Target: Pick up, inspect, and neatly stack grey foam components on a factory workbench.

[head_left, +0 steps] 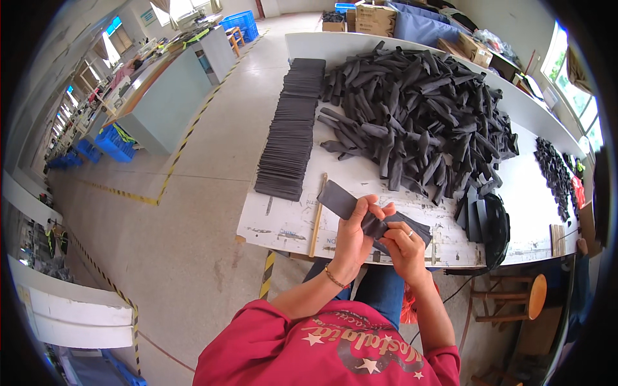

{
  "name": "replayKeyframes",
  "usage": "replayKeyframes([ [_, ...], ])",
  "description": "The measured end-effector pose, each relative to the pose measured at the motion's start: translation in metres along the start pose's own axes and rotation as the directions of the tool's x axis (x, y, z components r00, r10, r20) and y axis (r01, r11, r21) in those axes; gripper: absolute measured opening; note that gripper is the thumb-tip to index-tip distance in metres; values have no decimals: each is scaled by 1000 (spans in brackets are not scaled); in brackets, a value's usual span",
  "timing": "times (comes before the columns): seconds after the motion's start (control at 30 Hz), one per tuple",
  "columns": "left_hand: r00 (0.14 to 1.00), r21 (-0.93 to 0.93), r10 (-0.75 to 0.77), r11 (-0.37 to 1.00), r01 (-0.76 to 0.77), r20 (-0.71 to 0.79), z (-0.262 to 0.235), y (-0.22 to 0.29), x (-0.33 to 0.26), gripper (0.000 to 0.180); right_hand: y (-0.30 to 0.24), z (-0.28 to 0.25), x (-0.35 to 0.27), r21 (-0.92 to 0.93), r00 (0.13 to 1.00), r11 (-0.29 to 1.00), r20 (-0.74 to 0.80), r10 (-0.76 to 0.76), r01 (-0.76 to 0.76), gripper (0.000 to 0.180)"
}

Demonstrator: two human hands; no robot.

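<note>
A dark grey fabric strip (337,199) is held over the table's near edge. My left hand (355,235) is closed around its middle, and one flat end sticks out to the left. Fingers of my right hand (405,249) pinch the same strip at its bunched right part. Behind and beside the right hand lie several flat dark fabric pieces (415,226), partly covered by my fingers. To the left, a slim wooden stick (317,222) lies on the white table (277,225).
A long row of stacked flat dark pieces (288,128) lines the table's left side. Beyond my hands spreads a heap of rolled dark fabric tubes (412,116). A black rounded object (496,225) with a cable sits right. A wooden stool (536,297) stands below the table, right.
</note>
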State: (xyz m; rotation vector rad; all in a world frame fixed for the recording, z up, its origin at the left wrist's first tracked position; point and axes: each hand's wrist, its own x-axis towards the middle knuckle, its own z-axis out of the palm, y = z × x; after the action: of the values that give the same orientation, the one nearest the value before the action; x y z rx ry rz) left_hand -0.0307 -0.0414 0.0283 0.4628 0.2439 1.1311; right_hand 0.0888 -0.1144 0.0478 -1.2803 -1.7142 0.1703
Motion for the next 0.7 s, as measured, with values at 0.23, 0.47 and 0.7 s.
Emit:
replayKeyframes([
  [0.23,999,-15,-29,999,28,-25,2,1,-1,28,2,1,1,21,1000,1000,2,7,-7,21],
  [0.47,999,-16,-9,1000,9,-37,1,-1,-1,28,3,3,1,20,1000,1000,6,8,-8,20],
  [0.7,999,-12,4,1000,-5,-43,0,-3,0,29,3,4,2,18,999,999,4,35,-35,14],
])
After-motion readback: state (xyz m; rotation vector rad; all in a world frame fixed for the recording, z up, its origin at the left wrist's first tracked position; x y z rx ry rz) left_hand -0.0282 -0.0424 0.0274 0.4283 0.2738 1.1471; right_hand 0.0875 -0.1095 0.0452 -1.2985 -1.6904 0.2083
